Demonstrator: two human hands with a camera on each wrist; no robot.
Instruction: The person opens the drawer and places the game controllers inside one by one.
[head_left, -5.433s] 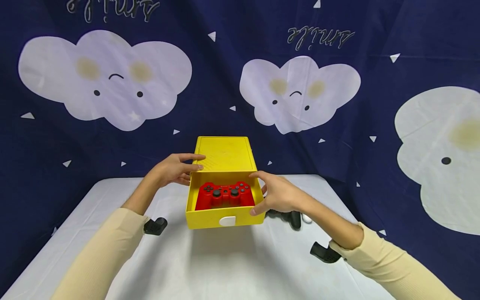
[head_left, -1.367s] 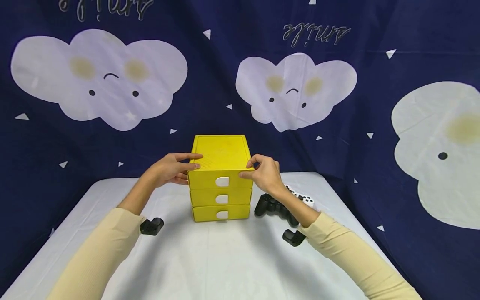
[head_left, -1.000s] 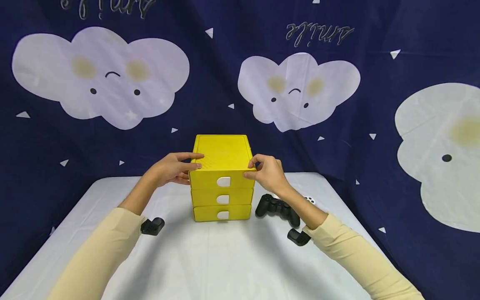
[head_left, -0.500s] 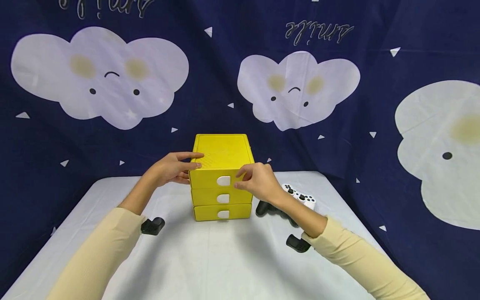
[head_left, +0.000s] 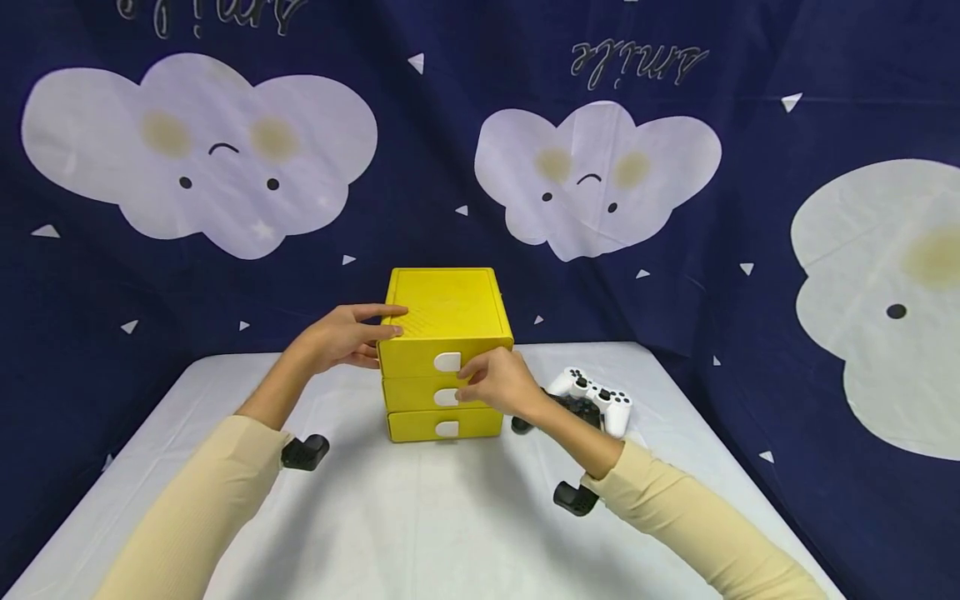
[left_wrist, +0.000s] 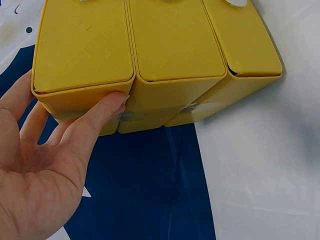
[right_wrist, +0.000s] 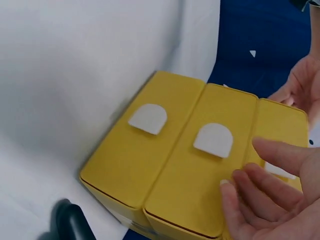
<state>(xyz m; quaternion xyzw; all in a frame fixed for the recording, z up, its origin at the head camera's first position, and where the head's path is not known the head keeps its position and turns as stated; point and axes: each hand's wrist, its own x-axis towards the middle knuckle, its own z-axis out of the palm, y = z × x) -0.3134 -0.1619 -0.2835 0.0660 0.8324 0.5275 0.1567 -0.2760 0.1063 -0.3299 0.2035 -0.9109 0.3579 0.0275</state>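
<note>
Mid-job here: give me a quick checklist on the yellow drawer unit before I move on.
1. Yellow drawer unit upright on the table: ok.
2. Left grip steadying it: ok, fingers rest on its top and side.
3. Right grip closed on a white tab: not ok, the right wrist view shows thumb and fingers apart.
4. Space before the drawer fronts free of controllers: ok, the white controller and black controller lie to the right.
5. Black controller fully visible to the head camera: not ok, partly covered by the right arm.
6. Drawer contents: cannot tell, fronts hide them.
</note>
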